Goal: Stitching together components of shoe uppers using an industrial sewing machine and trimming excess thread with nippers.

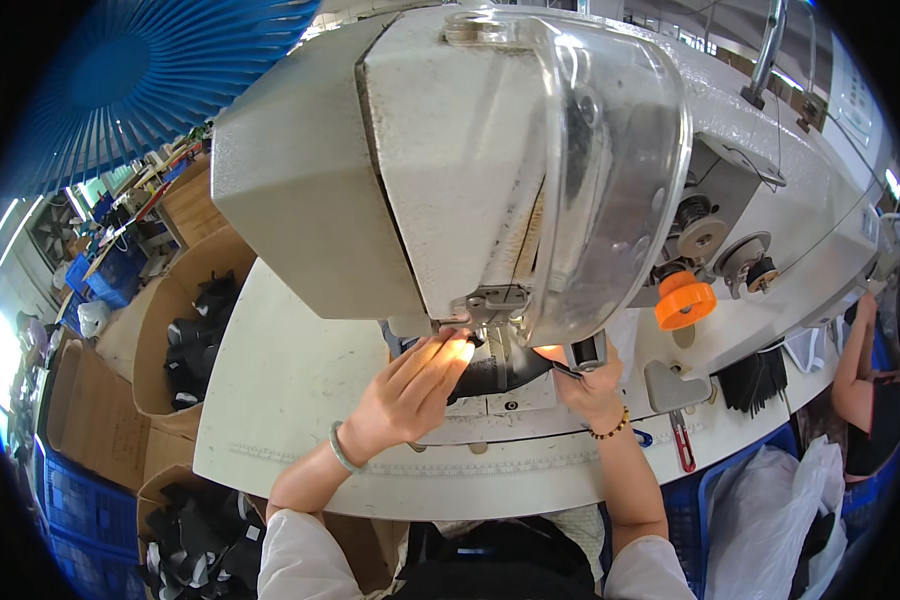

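Observation:
A curved dark fabric piece (pixel 505 372) lies under the needle area of a large off-white sewing machine (pixel 450 170), lit by a warm lamp. My left hand (pixel 415 390) is at its left side, fingers long and held together, tips close to the presser foot; the thumb is hidden. At the piece's right end my right hand (pixel 592 390) is closed, partly covered by a grey metal part of the machine. A thin dark strip (pixel 567 371) shows by the right fingers; I cannot tell whether it is a tool or fabric. The machine head hides part of the stitching spot.
A red-handled tool (pixel 683 440) and a bundle of black strips (pixel 753 380) lie on the table's right side. An orange knob (pixel 685 300) juts from the machine. Cartons of dark pieces (pixel 205 540) stand left; a plastic bag (pixel 760 520) and another person's arm (pixel 853 370) are right.

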Tool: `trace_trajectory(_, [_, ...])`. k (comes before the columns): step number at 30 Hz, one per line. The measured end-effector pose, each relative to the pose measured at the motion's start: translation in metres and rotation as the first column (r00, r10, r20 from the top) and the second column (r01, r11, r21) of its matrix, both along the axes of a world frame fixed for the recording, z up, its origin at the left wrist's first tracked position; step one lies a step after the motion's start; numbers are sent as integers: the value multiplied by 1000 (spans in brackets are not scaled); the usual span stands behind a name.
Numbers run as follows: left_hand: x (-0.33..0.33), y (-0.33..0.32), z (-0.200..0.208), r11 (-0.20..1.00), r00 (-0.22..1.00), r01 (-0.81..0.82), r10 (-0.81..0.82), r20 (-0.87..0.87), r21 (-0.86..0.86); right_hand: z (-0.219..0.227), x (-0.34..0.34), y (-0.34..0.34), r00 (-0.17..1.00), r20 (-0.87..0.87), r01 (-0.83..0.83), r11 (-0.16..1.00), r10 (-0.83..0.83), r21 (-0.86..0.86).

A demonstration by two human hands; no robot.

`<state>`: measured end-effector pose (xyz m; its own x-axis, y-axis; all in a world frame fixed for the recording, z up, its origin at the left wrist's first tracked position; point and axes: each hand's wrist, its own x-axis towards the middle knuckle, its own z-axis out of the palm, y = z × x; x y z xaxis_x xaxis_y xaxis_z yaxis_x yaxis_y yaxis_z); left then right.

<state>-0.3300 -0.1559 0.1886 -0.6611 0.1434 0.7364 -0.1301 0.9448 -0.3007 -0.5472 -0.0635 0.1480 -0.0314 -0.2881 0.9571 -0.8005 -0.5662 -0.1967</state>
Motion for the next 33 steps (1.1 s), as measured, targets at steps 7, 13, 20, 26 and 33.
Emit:
trace_trajectory(7, [-1, -2, 0, 1000, 1000, 25, -25, -13, 12, 1, 0, 4, 999, -33, 23, 1000, -23, 20])
trace_trajectory(13, [-1, -3, -2, 996, 998, 45, -42, -38, 74, 6, 4, 6, 997, -39, 67, 997, -65, 46])
trace_trajectory(20, [-2, -1, -3, 997, 999, 27, -25, -28, 72, 5, 5, 4, 999, 14, 31, 998, -32, 45])
trace_trajectory(26, [-2, -2, -3, 996, 999, 34, -31, -40, 84, 9, 6, 5, 999, 28, 22, 999, -24, 45])
trace_trajectory(33, [-5, -6, -5, 992, 996, 69, -62, -67, 108, 10, 7, 5, 995, 93, 13, 996, -22, 91])
